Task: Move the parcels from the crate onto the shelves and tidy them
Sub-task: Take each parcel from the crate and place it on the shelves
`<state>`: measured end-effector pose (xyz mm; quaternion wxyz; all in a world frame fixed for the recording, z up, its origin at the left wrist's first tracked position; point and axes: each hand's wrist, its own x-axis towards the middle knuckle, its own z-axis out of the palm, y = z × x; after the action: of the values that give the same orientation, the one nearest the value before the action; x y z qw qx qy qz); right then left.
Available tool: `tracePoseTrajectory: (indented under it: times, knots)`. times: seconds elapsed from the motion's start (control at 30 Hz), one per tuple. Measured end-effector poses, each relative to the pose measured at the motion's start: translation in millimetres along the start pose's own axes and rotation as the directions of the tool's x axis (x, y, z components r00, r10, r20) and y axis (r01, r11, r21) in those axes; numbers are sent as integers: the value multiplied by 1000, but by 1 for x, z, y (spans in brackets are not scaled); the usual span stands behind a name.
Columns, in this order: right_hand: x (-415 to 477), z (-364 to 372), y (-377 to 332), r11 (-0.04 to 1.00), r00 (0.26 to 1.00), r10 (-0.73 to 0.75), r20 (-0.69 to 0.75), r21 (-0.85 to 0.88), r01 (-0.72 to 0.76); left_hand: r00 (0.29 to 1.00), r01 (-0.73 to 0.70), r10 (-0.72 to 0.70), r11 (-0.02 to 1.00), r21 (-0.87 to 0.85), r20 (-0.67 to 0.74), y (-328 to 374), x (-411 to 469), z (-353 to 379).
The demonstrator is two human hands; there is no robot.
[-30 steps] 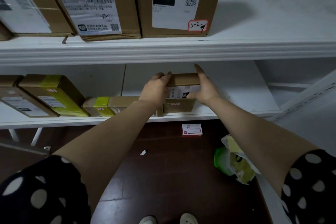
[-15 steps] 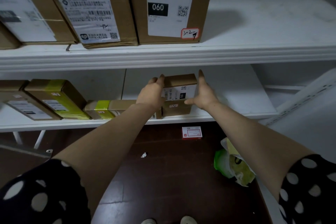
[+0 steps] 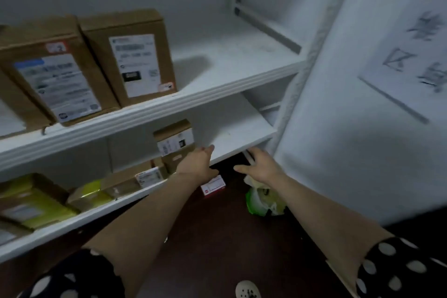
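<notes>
A small brown parcel (image 3: 174, 143) with a white label stands upright on the lower white shelf (image 3: 238, 136), stacked over a flat parcel (image 3: 145, 178). My left hand (image 3: 199, 163) hovers just right of it at the shelf's front edge, fingers apart, holding nothing. My right hand (image 3: 261, 166) is further right below the shelf edge, also spread and empty. Parcels with yellow-green tape (image 3: 36, 201) lie at the left of the same shelf. Two tall brown boxes (image 3: 130, 55) (image 3: 53, 72) stand on the upper shelf (image 3: 229, 63). No crate is in view.
A small red-and-white box (image 3: 213, 186) lies on the dark floor under the shelf. A green and white plastic bag (image 3: 262, 198) sits on the floor by the white wall (image 3: 350, 128). The right halves of both shelves are bare. My shoe (image 3: 248, 289) shows at the bottom.
Both hands have let go of the small brown parcel and drawn back to the right. The view has swung right and tilted, and the frame is blurred.
</notes>
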<state>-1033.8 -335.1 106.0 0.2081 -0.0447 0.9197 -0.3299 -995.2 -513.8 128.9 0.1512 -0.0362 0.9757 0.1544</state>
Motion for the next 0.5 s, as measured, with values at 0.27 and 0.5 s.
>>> tracePoseTrajectory:
  times: [0.27, 0.5]
  knots:
    - [-191, -24, 87, 903, 856, 416, -306, 248, -350, 865, -490, 436, 841, 231, 248, 113, -60, 33]
    - [-427, 10, 175, 639, 488, 765, -420, 591, -493, 532, -837, 705, 523, 163, 468, 251, -204, 113]
